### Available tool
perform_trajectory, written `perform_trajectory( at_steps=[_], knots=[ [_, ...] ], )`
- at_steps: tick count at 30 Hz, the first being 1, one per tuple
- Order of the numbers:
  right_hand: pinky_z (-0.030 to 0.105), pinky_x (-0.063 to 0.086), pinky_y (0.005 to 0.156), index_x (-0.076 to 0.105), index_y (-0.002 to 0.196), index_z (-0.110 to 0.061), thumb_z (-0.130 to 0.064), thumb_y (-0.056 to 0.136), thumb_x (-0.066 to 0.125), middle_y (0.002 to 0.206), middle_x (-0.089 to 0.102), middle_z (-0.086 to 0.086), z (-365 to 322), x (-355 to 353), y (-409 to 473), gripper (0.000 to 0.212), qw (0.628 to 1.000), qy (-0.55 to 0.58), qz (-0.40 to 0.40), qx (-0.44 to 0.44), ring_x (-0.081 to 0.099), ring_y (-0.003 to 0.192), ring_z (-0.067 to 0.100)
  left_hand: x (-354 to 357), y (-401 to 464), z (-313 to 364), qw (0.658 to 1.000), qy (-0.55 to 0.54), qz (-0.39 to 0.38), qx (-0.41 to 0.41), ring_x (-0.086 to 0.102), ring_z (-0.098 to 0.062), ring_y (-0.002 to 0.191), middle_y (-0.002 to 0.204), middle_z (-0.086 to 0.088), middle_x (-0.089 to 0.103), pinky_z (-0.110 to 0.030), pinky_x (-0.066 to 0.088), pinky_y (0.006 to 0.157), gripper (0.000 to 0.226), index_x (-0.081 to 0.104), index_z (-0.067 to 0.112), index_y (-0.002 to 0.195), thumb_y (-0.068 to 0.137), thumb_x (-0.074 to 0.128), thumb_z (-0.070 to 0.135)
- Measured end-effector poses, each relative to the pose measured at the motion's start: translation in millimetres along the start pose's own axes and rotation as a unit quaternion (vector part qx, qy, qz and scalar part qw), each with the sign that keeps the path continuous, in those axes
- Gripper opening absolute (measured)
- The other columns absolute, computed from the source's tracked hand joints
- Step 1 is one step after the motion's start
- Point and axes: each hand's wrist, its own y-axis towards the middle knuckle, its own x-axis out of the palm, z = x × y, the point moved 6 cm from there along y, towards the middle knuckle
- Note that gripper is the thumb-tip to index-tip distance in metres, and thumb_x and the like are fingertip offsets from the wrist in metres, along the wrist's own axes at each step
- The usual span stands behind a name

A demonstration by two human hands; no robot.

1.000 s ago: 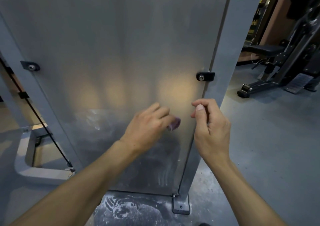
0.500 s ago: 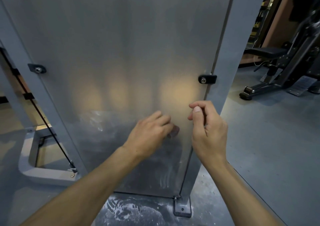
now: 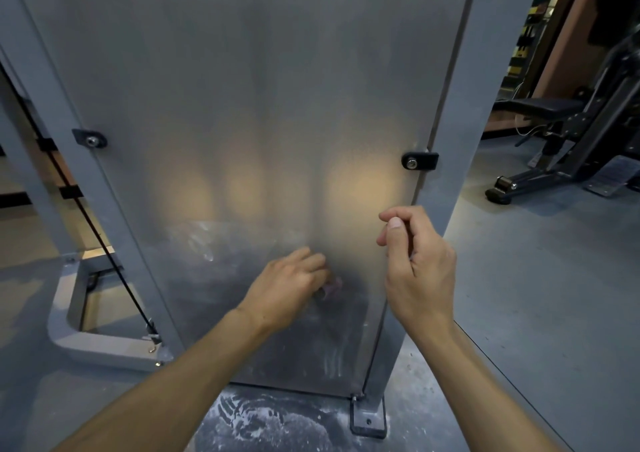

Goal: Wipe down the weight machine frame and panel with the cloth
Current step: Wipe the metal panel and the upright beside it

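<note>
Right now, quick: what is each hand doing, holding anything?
Left hand: grips a small pinkish cloth against the panel.
Right hand: fingers curled, holding nothing visible.

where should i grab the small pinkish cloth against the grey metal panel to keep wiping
Grip the small pinkish cloth bunched under the fingertips, coming square on from the front. Only a small corner shows past the left hand, which already holds it against the flat, upright grey metal panel, so flat pressure probably suits it better than an edge pinch. The right hand is curled and holds nothing.
</note>
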Motion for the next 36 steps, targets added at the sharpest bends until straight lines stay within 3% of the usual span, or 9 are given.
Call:
perform_trajectory(
  at_steps=[6,9,15,20,22,25,28,31,36],
  knots=[
    [0.024,0.034,0.055,0.065,0.103,-0.022,-0.022,0.103,0.046,0.074,0.065,-0.008,-0.7,0.2,1.1,0.019,1.0,0.0,0.0,-0.003,0.05,0.054,0.01,-88.6,37.8,-18.8,0.983,0.023,0.178,-0.048,0.054,-0.03,0.072,0.082,-0.008,0.063,-0.04,0.045,0.062,0.028,0.077,0.011,0.094,0.104,0.053,0.02],
    [0.024,0.033,0.055,0.065,0.103,-0.022,-0.022,0.103,0.046,0.073,0.064,-0.008,0.3,0.8,2.1,0.019,1.0,0.003,-0.002,-0.001,0.049,0.052,0.011,-65.1,23.8,-15.1,0.987,0.007,0.155,-0.048,0.051,-0.027,0.072,0.08,-0.006,0.06,-0.038,0.043,0.061,0.026,0.076,0.013,0.093,0.103,0.054,0.023],
    [0.025,0.034,0.059,0.065,0.101,-0.023,-0.022,0.102,0.046,0.071,0.064,-0.007,1.4,7.0,-0.8,0.019,1.0,0.01,-0.013,0.006,0.052,0.054,0.004,3.5,-24.3,-3.3,0.999,0.027,-0.024,-0.012,0.045,-0.018,0.08,0.081,0.003,0.05,-0.036,0.041,0.049,0.013,0.064,0.026,0.078,0.082,0.076,0.024],
    [0.031,0.039,0.058,0.064,0.101,-0.026,-0.026,0.102,0.046,0.071,0.065,-0.009,0.7,12.1,1.9,0.018,1.0,0.009,-0.005,0.005,0.049,0.053,0.005,-74.2,22.9,-17.9,0.992,0.035,0.116,-0.022,0.055,-0.026,0.078,0.086,-0.006,0.06,-0.04,0.048,0.06,0.024,0.075,0.015,0.091,0.103,0.056,0.023],
    [0.037,0.044,0.056,0.064,0.102,-0.026,-0.026,0.102,0.046,0.071,0.064,-0.009,-0.8,15.0,1.4,0.018,1.0,0.015,-0.007,0.003,0.052,0.054,0.008,-94.8,31.7,-24.9,0.986,0.045,0.156,-0.046,0.057,-0.029,0.076,0.087,-0.007,0.062,-0.04,0.047,0.062,0.013,0.076,0.012,0.094,0.099,0.064,0.016],
    [0.04,0.047,0.054,0.064,0.102,-0.024,-0.025,0.103,0.046,0.07,0.063,-0.008,-5.7,20.0,-0.7,0.018,1.0,0.016,-0.015,-0.008,0.053,0.054,0.011,-69.5,15.7,-25.7,0.99,0.024,0.128,-0.062,0.055,-0.027,0.076,0.087,-0.005,0.06,-0.041,0.047,0.062,0.001,0.073,0.016,0.093,0.094,0.073,0.014],
    [0.038,0.045,0.054,0.064,0.102,-0.024,-0.025,0.103,0.046,0.07,0.062,-0.007,-7.2,23.0,-1.7,0.018,1.0,0.021,-0.017,-0.007,0.051,0.054,0.012,-26.0,-14.5,-22.8,0.997,0.005,0.048,-0.052,0.05,-0.022,0.08,0.085,-0.001,0.056,-0.04,0.049,0.053,0.015,0.066,0.022,0.086,0.096,0.057,0.03],
    [0.038,0.045,0.054,0.064,0.102,-0.024,-0.025,0.103,0.046,0.07,0.062,-0.007,-8.7,24.1,-3.2,0.019,1.0,0.023,-0.018,-0.006,0.051,0.054,0.011,-15.4,-24.5,-23.6,0.998,0.018,-0.005,-0.059,0.047,-0.017,0.083,0.085,0.001,0.054,-0.038,0.049,0.046,0.013,0.067,0.023,0.083,0.088,0.062,0.034],
    [0.038,0.044,0.055,0.065,0.101,-0.023,-0.024,0.102,0.046,0.069,0.062,-0.004,-14.1,25.3,-4.0,0.019,1.0,0.014,-0.017,-0.012,0.049,0.053,0.012,-80.9,9.8,-41.1,0.988,0.042,0.119,-0.083,0.052,-0.02,0.077,0.083,-0.002,0.059,-0.038,0.046,0.059,0.007,0.076,0.019,0.089,0.092,0.075,0.025]
  ],
)
